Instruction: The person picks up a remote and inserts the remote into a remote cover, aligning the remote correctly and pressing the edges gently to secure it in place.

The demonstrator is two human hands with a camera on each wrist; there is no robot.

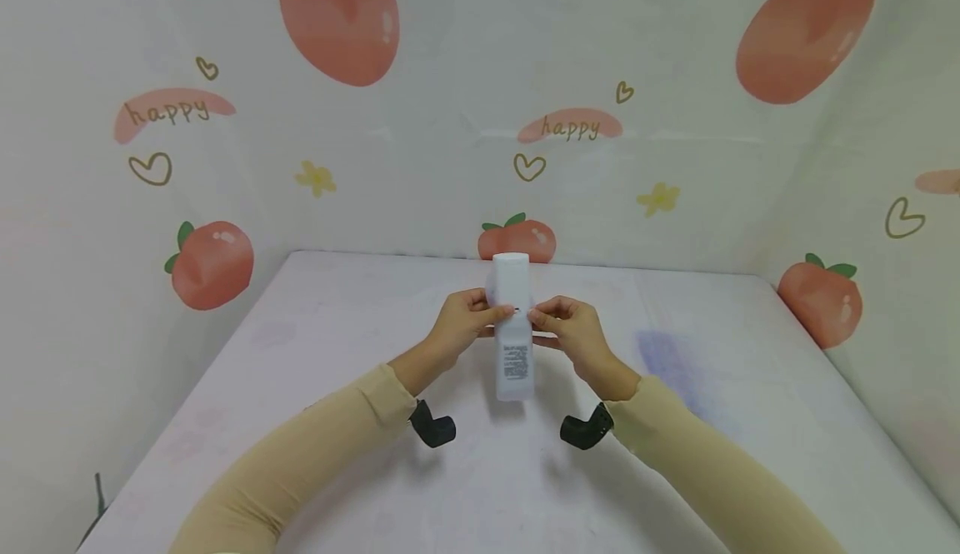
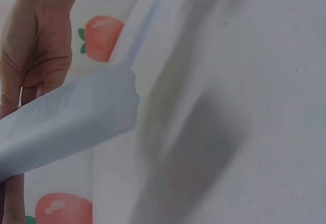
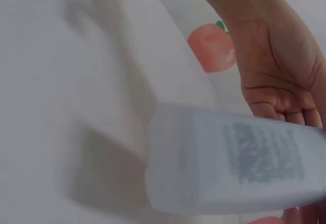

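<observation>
Rising at the back, a fruit-printed cloth (image 1: 450,79) meets a white table (image 1: 750,354); over it reach my beige sleeves (image 1: 315,446), and there's the white bottle (image 1: 513,331), held upright, raised off the table, my left hand (image 1: 461,325) gripping one side, right hand (image 1: 576,331) gripping the other, and low on its front, grey print (image 1: 516,362).

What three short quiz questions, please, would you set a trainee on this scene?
1. True or false: the left grip and the right grip both hold the white object.
2. In the head view, where is the printed text on it: (a) the upper part or (b) the lower part?
3. Fill in: the word written on the backdrop is "____".

Key: 1. True. 2. b. 3. happy.
</observation>
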